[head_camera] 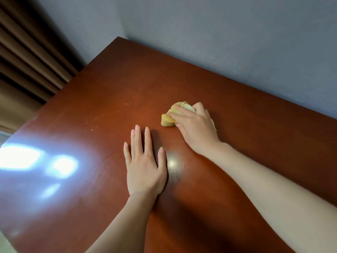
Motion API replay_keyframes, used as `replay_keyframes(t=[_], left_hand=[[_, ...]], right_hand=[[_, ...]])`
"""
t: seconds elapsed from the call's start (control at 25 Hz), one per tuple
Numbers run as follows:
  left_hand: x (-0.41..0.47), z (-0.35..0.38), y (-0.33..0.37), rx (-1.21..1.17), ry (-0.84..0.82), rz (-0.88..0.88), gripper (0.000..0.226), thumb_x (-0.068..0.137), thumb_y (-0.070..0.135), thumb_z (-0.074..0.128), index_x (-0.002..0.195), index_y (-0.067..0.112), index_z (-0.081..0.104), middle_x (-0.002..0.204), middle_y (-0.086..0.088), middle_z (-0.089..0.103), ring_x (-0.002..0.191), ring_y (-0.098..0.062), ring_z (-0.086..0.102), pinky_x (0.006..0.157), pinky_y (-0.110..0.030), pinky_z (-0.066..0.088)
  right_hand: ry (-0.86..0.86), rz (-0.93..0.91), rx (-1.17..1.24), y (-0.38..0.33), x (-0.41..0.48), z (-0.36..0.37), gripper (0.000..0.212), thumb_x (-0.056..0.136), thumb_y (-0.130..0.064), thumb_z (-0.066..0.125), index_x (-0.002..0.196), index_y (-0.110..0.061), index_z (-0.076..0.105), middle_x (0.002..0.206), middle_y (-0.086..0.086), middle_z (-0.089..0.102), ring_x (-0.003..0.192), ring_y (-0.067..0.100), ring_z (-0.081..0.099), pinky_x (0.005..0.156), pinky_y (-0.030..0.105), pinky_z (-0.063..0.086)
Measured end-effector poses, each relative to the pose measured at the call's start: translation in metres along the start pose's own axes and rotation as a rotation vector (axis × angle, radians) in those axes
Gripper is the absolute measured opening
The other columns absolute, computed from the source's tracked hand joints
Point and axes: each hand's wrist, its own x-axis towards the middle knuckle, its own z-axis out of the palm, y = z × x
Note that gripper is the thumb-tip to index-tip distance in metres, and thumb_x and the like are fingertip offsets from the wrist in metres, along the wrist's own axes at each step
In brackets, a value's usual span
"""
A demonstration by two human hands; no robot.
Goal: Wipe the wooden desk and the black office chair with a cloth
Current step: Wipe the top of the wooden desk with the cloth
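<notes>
- Pressing down on a bunched yellow cloth (173, 115), the right hand (196, 127) has its fingers curled over the top of the wad and grips it against the wooden desk (255, 136).
- One cloth is in view; it sits a little beyond the middle of the desktop, toward the far edge, with a yellow fold sticking out past the fingertips on the left side.
- The left hand (144, 165) lies flat on the desk, palm down, fingers straight and slightly spread, holding nothing; it is nearer the person than the cloth and just to the left of the right wrist, not touching it.
- Two hands and two bare forearms are visible, both reaching in from the lower edge of the view.
- One desk, reddish-brown and glossy, fills most of the view; bright window light reflects off its left part, and a small round glare spot sits just beside the left thumb.
- A few pale specks (125, 104) lie on the desktop to the left of the cloth, well apart from both hands.
- A grey wall (237, 42) runs along the far edge of the desk.
- Brown pleated curtains (27, 61) hang at the upper left, beyond the desk's left edge.
</notes>
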Motion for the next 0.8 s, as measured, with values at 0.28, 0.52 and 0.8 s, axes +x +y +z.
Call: replay_keyframes(t=[0.28, 0.52, 0.8], left_hand=[[-0.002, -0.002, -0.002, -0.037, 0.004, 0.021, 0.074, 0.090, 0.057, 0.015, 0.153, 0.019, 0.012, 0.161, 0.002, -0.003, 0.144, -0.005, -0.017, 0.115, -0.027, -0.018], [-0.007, -0.004, 0.000, -0.023, 0.028, 0.024, 0.073, 0.092, 0.054, 0.016, 0.153, 0.015, 0.010, 0.161, 0.001, -0.005, 0.145, -0.009, -0.017, 0.112, -0.026, -0.023], [-0.001, -0.007, -0.002, -0.131, -0.093, 0.020, 0.077, 0.092, 0.057, 0.022, 0.152, 0.017, -0.006, 0.157, -0.001, -0.022, 0.140, -0.008, -0.030, 0.111, -0.024, -0.024]], right_hand=[[-0.086, -0.174, 0.087, -0.010, -0.089, -0.021, 0.031, 0.080, -0.013, 0.072, 0.110, -0.023, 0.071, 0.124, -0.007, 0.063, 0.074, 0.025, 0.047, 0.061, 0.041, 0.051], [-0.149, -0.328, 0.068, 0.038, -0.140, -0.059, 0.041, 0.073, -0.003, 0.073, 0.111, -0.019, 0.071, 0.123, -0.003, 0.063, 0.070, 0.023, 0.051, 0.062, 0.038, 0.053], [-0.001, 0.074, -0.043, 0.098, -0.086, -0.065, 0.037, 0.083, -0.002, 0.066, 0.117, -0.016, 0.066, 0.126, 0.003, 0.061, 0.089, 0.032, 0.049, 0.086, 0.035, 0.043]])
